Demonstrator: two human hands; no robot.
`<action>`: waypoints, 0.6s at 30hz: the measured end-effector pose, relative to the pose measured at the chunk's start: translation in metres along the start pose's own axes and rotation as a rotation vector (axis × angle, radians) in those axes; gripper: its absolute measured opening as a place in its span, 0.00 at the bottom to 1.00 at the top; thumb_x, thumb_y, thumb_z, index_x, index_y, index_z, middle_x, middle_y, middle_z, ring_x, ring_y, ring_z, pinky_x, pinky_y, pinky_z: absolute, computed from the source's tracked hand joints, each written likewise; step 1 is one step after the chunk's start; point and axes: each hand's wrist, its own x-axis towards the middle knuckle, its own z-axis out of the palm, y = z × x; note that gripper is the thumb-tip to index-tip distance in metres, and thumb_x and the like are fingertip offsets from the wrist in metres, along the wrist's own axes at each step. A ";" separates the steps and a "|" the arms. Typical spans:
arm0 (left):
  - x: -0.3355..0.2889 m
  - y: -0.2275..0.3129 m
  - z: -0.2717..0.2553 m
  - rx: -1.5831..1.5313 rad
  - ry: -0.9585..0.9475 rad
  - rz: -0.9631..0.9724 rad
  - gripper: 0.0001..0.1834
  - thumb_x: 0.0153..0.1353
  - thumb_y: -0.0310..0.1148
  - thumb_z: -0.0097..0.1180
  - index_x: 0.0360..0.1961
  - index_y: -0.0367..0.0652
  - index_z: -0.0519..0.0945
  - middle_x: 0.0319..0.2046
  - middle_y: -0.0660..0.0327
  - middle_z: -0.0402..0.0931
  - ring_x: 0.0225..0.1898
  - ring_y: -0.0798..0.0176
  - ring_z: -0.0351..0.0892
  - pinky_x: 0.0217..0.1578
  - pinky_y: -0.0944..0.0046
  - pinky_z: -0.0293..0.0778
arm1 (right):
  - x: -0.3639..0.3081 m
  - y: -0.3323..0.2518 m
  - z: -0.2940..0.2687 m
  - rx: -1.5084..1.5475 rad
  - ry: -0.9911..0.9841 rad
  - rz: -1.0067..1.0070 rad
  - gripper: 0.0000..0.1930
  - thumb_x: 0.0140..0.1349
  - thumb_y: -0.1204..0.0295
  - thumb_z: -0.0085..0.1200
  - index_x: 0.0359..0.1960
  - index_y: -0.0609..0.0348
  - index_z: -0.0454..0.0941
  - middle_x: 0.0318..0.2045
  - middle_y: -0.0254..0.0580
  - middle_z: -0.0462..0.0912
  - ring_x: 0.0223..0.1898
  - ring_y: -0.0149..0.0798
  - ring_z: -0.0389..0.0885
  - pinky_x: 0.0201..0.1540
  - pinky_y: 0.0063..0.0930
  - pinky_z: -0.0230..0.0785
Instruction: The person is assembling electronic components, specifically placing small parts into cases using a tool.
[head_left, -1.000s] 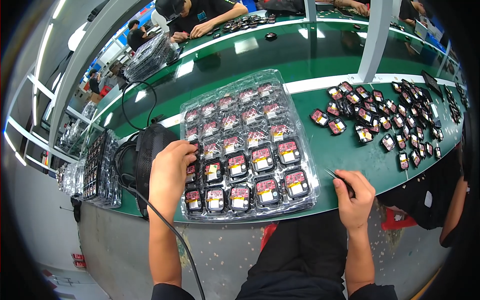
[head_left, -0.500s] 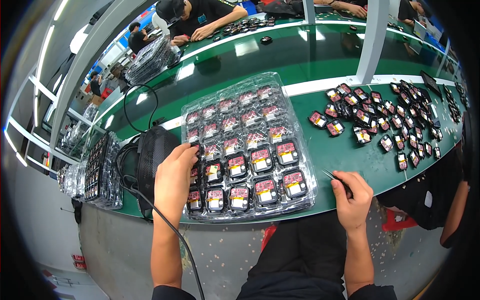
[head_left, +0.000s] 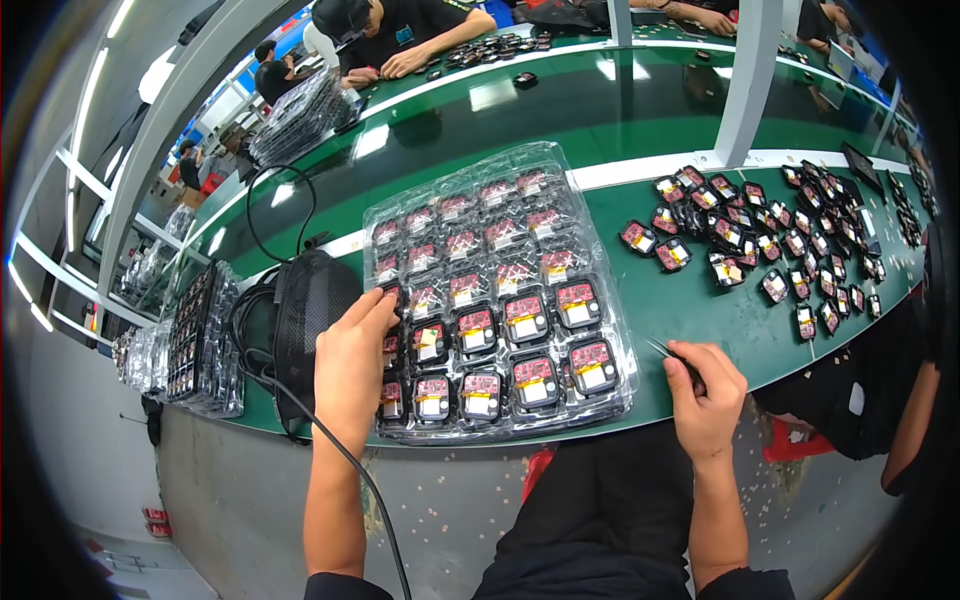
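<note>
In front of me lies a clear plastic tray (head_left: 628, 345) with rows of pockets. Small black square electronic modules (head_left: 525, 316) with red circuit boards, white labels and yellow tape fill its near rows; the far pockets also show red boards through clear plastic. My left hand (head_left: 352, 345) is at the tray's left edge, fingers closed at a module whose black rim shows by the fingertips; the rest is hidden. A small yellowish piece (head_left: 429, 338) lies on one module nearby. Right of the tray, my right hand (head_left: 708, 395) grips metal tweezers (head_left: 660, 348), their tips pointing toward the tray.
Many loose modules (head_left: 735, 235) are heaped on the green table at right. A black mesh pouch (head_left: 318, 310) and a cable (head_left: 375, 480) lie at left, beside stacked trays (head_left: 205, 340). Beyond a white rail runs a green belt (head_left: 440, 130); a co-worker (head_left: 400, 40) sits across it.
The tray and my left hand have shifted very slightly right in the picture. A lone module on the belt has moved a little left. My right hand and the tweezers stay in place.
</note>
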 end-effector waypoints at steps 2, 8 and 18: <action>0.000 0.002 0.001 0.011 -0.007 -0.002 0.15 0.64 0.15 0.56 0.51 0.31 0.85 0.51 0.45 0.86 0.43 0.51 0.91 0.45 0.60 0.85 | 0.000 0.000 0.000 -0.002 -0.001 -0.002 0.08 0.63 0.80 0.67 0.42 0.67 0.86 0.30 0.43 0.85 0.23 0.31 0.77 0.26 0.23 0.68; -0.001 -0.007 0.010 -0.085 0.075 -0.025 0.13 0.64 0.16 0.58 0.49 0.31 0.86 0.47 0.46 0.87 0.42 0.52 0.91 0.45 0.61 0.85 | 0.001 -0.001 -0.001 -0.009 -0.002 -0.003 0.08 0.62 0.80 0.67 0.42 0.67 0.86 0.30 0.43 0.85 0.22 0.31 0.77 0.26 0.24 0.68; 0.001 -0.002 -0.008 -0.478 -0.005 -0.250 0.11 0.71 0.22 0.58 0.51 0.29 0.84 0.50 0.51 0.86 0.51 0.61 0.85 0.52 0.64 0.80 | 0.000 0.003 -0.001 0.005 -0.001 -0.010 0.08 0.61 0.81 0.67 0.42 0.68 0.86 0.30 0.44 0.85 0.22 0.32 0.78 0.25 0.24 0.69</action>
